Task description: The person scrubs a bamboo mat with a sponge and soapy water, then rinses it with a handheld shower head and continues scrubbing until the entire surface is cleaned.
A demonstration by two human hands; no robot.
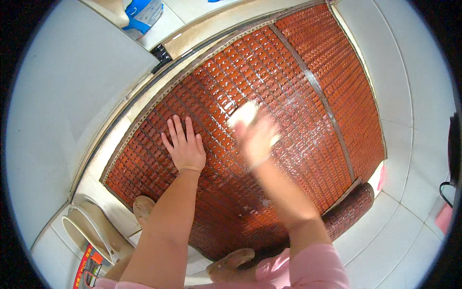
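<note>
A wet reddish-brown mat (226, 86) of small tiles, with dark fabric bands, is spread under both my hands. My left hand (186, 149) lies flat on it, fingers spread. To the right, my right hand (260, 139), smeared by motion, is closed over a pale cream-coloured object (244, 113) against the mat. Blur hides what kind of object that is. Whitish suds (301, 130) streak the mat right of this hand. The mat's near right part is rolled or folded over (349, 209).
Pale tiled walls (399, 149) and a grey-white panel (82, 82) flank the mat. My shoes (231, 262) are at its near edge. A cream bucket-like container (96, 231) stands lower left. Farther off at the upper left is a blue-and-clear container (142, 17).
</note>
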